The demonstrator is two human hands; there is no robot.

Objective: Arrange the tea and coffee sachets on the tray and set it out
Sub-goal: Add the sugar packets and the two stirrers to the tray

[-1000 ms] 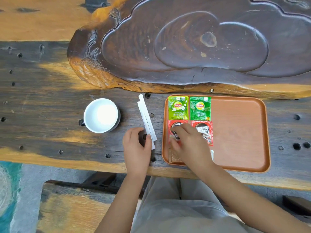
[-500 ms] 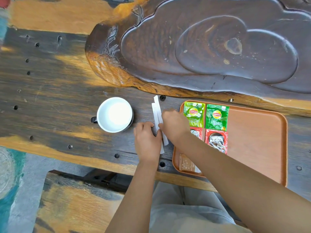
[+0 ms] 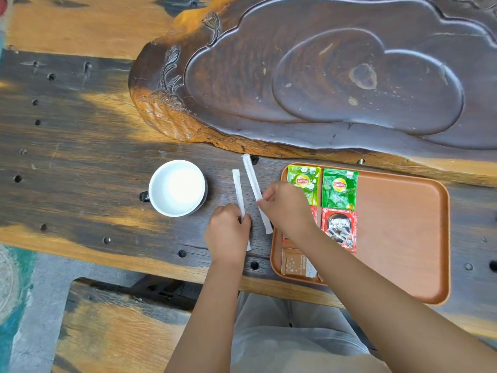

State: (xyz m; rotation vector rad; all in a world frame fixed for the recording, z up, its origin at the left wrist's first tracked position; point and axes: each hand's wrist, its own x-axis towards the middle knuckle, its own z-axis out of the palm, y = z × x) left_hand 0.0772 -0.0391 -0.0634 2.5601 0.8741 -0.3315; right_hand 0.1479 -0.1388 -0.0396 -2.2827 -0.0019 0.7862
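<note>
Hands are each pinching a white stick: your left hand (image 3: 228, 232) gripping the left stick (image 3: 238, 191), your right hand (image 3: 285, 205) the right stick (image 3: 254, 184), beside the tray (image 3: 403, 238).

One head-worn view looks steeply down and forward from close above the desk (image 3: 80, 162). The near edge and the person's lap fill the bottom; the carved slab (image 3: 336, 76) spans the top.
</note>
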